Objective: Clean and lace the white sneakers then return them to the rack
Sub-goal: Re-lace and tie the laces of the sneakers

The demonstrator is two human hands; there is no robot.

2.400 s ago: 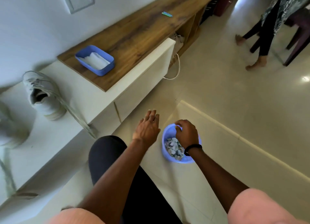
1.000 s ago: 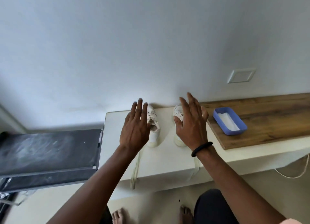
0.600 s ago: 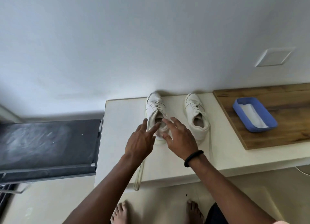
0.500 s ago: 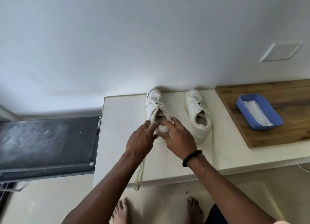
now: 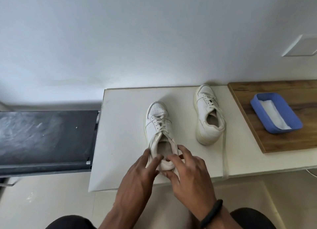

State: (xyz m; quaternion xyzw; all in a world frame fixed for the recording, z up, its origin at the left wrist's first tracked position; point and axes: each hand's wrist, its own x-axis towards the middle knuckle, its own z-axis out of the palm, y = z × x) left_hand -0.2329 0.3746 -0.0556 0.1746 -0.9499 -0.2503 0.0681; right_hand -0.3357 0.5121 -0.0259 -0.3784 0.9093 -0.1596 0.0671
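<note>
From my station I saw both hands at the heel of the near sneaker point(image 5: 157, 125), which stood on the white table point(image 5: 123, 129) with its toe to the wall and its heel towards the table's front edge. The left hand point(image 5: 137, 179) gripped the heel's left side, its fingers point(image 5: 157, 159) bent over the padded collar. The right hand point(image 5: 190, 175), a dark band point(image 5: 211, 213) on its wrist, pinched the back of the heel, thumb below and fingers hooked over the collar. The far sneaker point(image 5: 207, 115) sat apart to the right, nearer the wall, toe to the wall too, with a loose lace point(image 5: 224, 153) trailing over the table's front edge. Right of it, a blue tray point(image 5: 291, 119) holding a white cloth point(image 5: 272, 113) rested on a wooden top point(image 5: 283, 143). A black surface point(image 5: 46, 136) lay beside the table on the left
</note>
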